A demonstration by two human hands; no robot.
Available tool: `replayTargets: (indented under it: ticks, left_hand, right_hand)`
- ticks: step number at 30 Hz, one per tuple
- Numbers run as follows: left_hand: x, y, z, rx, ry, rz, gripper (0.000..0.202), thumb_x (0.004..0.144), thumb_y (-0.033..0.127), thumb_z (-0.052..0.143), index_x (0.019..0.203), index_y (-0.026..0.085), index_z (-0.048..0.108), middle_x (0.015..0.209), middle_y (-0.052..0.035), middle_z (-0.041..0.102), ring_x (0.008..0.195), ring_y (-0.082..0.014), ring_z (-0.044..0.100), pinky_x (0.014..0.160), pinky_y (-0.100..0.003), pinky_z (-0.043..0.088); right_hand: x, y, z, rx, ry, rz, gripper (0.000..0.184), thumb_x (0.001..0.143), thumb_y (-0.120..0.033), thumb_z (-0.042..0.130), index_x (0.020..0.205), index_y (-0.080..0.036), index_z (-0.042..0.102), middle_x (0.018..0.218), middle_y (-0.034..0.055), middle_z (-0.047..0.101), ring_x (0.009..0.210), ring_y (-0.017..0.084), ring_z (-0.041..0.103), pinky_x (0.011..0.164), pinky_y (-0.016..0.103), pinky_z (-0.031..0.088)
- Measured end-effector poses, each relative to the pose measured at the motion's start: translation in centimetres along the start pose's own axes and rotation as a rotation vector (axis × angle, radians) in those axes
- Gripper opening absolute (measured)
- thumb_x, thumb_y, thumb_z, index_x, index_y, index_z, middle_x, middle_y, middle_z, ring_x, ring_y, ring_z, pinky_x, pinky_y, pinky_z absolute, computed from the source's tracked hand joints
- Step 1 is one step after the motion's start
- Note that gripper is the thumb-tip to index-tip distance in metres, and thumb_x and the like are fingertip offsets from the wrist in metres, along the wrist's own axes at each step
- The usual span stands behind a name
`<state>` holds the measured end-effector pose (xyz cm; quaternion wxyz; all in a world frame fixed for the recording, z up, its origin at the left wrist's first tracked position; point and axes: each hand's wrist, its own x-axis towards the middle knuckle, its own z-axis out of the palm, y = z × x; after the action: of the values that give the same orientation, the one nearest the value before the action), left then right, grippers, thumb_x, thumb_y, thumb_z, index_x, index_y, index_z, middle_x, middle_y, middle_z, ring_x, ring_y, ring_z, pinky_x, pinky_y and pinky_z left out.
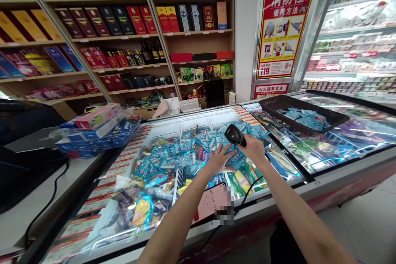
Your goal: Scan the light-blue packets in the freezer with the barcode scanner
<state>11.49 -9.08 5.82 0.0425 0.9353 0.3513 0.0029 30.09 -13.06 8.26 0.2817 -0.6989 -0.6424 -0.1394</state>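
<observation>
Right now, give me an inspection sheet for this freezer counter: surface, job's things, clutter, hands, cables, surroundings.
Surface: chest freezer, white rim, glass reflecting on the right.
Job's things: black scanner; blue packets heaped under the hands.
Clutter: black basket holding more packets; wrapped boxes stacked at left; pink display on the near rim.
Hands: left hand spread flat on the packets; right hand gripping the scanner.
Cables: scanner cable drops over the near rim; second cable on the left counter.
Surroundings: shelves of boxed goods, red poster, chilled cabinet.
</observation>
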Motion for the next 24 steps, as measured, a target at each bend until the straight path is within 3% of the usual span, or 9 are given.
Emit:
replayTargets:
  ticks: [4, 8, 12, 16, 19, 24]
  left_hand:
    - [0.2, -1.3, 0.5, -0.01, 0.057, 0.037, 0.077, 0.075, 0.048, 0.058, 0.139, 0.041, 0.016, 0.15, -0.0013, 0.011, 0.135, -0.0361, 0.008, 0.096, -0.064, 0.026]
    - [-0.6, -2.5, 1.9, 0.0, 0.248, 0.007, 0.064, 0.083, 0.03, 0.051, 0.139, 0.035, 0.02, 0.149, -0.0029, 0.018, 0.136, -0.0284, 0.011, 0.102, -0.059, 0.022]
    - [-1.3, -3.8, 2.6, -0.107, 0.349, -0.021, 0.068, 0.08, 0.044, 0.052, 0.139, 0.027, 0.023, 0.147, -0.0089, 0.022, 0.135, -0.0277, 0.017, 0.103, -0.051, 0.026]
    - [-1.2, -4.9, 1.8, -0.201, 0.478, -0.102, 0.058, 0.085, 0.05, 0.038, 0.134, 0.019, 0.034, 0.14, -0.0115, 0.036, 0.13, -0.0224, 0.032, 0.103, -0.038, 0.031]
    - [-0.6, -5.2, 1.1, -0.172, 0.473, -0.182, 0.055, 0.086, 0.051, 0.036, 0.13, 0.019, 0.041, 0.136, -0.0105, 0.042, 0.125, -0.0226, 0.037, 0.101, -0.037, 0.032]
    - [0.5, -4.7, 0.8, -0.106, 0.335, -0.192, 0.06, 0.077, 0.051, 0.052, 0.131, 0.03, 0.038, 0.133, -0.0053, 0.045, 0.121, -0.0269, 0.039, 0.094, -0.041, 0.035]
  right_hand:
    - [-0.4, -0.5, -0.3, -0.001, -0.012, -0.027, 0.03, 0.079, -0.044, 0.053, 0.097, -0.02, 0.055, 0.085, 0.0053, 0.065, 0.083, 0.019, 0.059, 0.064, 0.025, 0.035]
    - [-0.8, -1.3, 0.0, -0.014, -0.029, -0.015, 0.029, 0.079, -0.043, 0.053, 0.096, -0.02, 0.055, 0.083, 0.0049, 0.065, 0.08, 0.019, 0.059, 0.064, 0.024, 0.035]
    - [-1.2, -2.0, 0.4, -0.014, -0.031, -0.017, 0.03, 0.079, -0.044, 0.053, 0.096, -0.019, 0.055, 0.084, 0.0054, 0.065, 0.082, 0.019, 0.06, 0.064, 0.024, 0.034]
    - [-1.3, -2.5, 0.5, -0.024, -0.032, -0.019, 0.029, 0.079, -0.045, 0.054, 0.094, -0.02, 0.055, 0.084, 0.005, 0.065, 0.081, 0.018, 0.06, 0.063, 0.024, 0.034]
    - [-1.2, -2.6, 0.6, -0.038, -0.04, -0.021, 0.027, 0.079, -0.045, 0.054, 0.093, -0.021, 0.054, 0.082, 0.0031, 0.065, 0.079, 0.018, 0.06, 0.062, 0.024, 0.034]
    - [-1.1, -2.3, 1.0, -0.047, -0.052, -0.027, 0.028, 0.079, -0.046, 0.053, 0.094, -0.021, 0.054, 0.083, 0.0031, 0.065, 0.078, 0.018, 0.06, 0.062, 0.024, 0.034]
